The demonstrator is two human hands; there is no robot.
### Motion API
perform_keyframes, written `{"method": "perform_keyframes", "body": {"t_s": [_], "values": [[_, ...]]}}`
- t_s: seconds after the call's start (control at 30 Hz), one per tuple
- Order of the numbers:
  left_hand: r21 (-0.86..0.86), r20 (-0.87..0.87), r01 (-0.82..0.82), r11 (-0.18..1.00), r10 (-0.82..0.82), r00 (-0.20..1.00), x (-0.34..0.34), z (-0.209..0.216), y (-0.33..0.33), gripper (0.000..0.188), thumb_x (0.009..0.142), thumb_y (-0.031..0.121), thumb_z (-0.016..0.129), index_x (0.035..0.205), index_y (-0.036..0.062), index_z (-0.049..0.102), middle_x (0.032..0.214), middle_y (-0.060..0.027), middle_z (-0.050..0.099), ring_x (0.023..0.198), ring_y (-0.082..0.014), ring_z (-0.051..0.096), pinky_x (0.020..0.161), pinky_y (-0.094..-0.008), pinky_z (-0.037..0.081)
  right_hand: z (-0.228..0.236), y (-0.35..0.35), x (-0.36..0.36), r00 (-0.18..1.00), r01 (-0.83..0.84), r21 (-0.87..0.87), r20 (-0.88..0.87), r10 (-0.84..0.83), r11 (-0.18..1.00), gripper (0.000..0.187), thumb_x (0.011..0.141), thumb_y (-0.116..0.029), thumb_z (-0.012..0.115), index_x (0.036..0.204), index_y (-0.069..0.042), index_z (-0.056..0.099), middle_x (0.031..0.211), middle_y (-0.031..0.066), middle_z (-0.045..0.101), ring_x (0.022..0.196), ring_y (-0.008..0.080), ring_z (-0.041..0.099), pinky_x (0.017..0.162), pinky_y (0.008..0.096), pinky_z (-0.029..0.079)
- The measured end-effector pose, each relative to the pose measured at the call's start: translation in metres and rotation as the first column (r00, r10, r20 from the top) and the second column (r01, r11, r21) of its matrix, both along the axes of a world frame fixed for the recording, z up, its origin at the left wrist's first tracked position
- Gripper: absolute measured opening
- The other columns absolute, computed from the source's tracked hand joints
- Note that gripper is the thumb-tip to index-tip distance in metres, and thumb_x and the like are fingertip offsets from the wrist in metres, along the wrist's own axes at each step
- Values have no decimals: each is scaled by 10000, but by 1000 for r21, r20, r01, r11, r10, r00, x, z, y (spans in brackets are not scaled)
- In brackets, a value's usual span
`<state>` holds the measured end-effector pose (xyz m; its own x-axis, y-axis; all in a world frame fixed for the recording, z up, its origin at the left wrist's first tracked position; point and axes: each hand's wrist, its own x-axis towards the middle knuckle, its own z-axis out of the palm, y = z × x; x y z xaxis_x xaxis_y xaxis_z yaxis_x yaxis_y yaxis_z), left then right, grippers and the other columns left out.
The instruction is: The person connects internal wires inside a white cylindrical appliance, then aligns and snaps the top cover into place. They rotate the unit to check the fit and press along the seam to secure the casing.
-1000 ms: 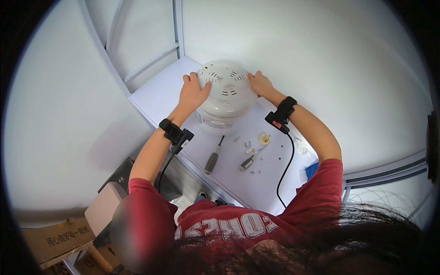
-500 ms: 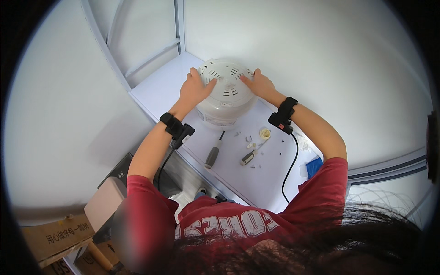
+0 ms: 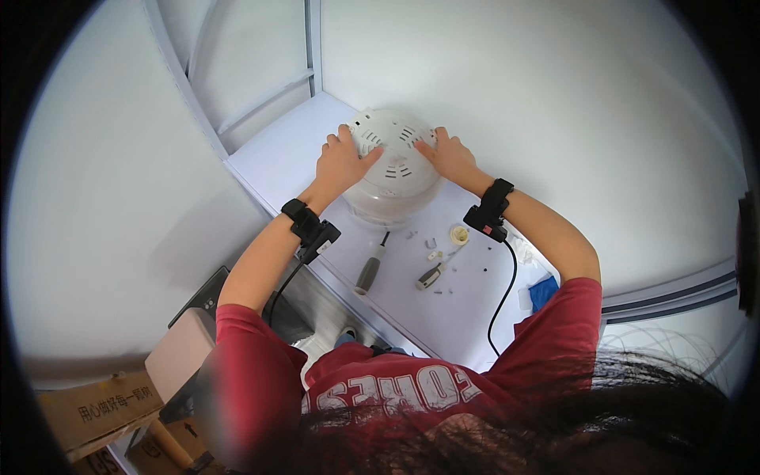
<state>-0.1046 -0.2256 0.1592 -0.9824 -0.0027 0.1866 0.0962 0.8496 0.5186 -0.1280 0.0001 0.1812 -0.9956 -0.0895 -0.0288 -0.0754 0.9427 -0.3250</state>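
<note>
Both my hands are on a white round appliance (image 3: 393, 190) with a slotted, vented disc facing up. It appears to be upside down at the far side of the white table (image 3: 273, 150). My left hand (image 3: 340, 165) grips the disc's left edge, its thumb lying over the slots. Opposite it, my right hand (image 3: 454, 158) holds the right edge with the thumb also on top and fingers curled over the side. The fingertips of both hands are partly hidden. Nearer me lie a grey-handled screwdriver (image 3: 368, 275) and a shorter grey-and-white screwdriver (image 3: 430, 275).
A cream ring-shaped part (image 3: 459, 235) and several small screws and fittings are scattered by the screwdrivers. A blue packet (image 3: 543, 293) lies at the table's right. White walls close in behind. Cardboard boxes (image 3: 111, 408) stand at lower left. A cable (image 3: 495, 309) hangs from my right wrist.
The appliance and its disc have shifted slightly toward me, and both hands have moved with it, keeping their hold. The screwdrivers and small parts look the same.
</note>
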Motion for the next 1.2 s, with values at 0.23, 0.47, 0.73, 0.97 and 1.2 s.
{"method": "perform_keyframes", "body": {"t_s": [0.23, 0.47, 0.73, 0.97, 1.2], "values": [[236, -63, 6, 972, 9, 998, -16, -15, -17, 898, 715, 589, 721, 1241, -72, 415, 1106, -308, 522, 1004, -436, 572, 866, -454, 489, -16, 21, -25, 998, -50, -170, 27, 56, 984, 937, 794, -691, 574, 1331, 48, 368, 1178, 319, 555, 1028, 421, 612, 866, 433, 502], [261, 124, -96, 961, 65, 990, -25, -27, -32, 854, 775, 604, 618, 1157, -145, 472, 1111, -327, 567, 1005, -395, 613, 830, -403, 506, -13, 32, -24, 997, -43, -410, 46, 67, 911, 1076, 758, -665, 653, 1365, 133, 264, 1186, 330, 554, 1052, 384, 613, 896, 395, 488], [382, 334, -174, 908, 40, 942, -18, 2, -25, 897, 746, 565, 642, 1192, -170, 388, 978, -269, 637, 764, -288, 682, 509, -295, 562, -29, 19, 4, 998, -46, -474, -50, 25, 879, 1089, 755, -636, 672, 1322, 186, 237, 1156, 381, 522, 1098, 390, 576, 882, 408, 502], [471, 401, -196, 860, -11, 916, -9, 7, -31, 1081, 725, 547, 672, 1348, -160, 142, 1065, -280, 609, 837, -286, 679, 514, -297, 577, -28, -3, 16, 980, 197, -547, 100, -170, 814, 1043, 769, -550, 704, 1338, 163, 197, 1225, 336, 495, 1144, 389, 544, 890, 425, 498], [284, 297, -94, 954, 6, 955, -4, 5, -31, 1179, 766, 637, 626, 1437, -128, 30, 1199, -343, 532, 972, -404, 641, 736, -387, 572, -25, -3, -2, 990, 4, -608, 113, 82, 794, 990, 814, -517, 664, 1474, -7, 132, 1382, 262, 396, 1178, 331, 494, 855, 424, 503]]}}
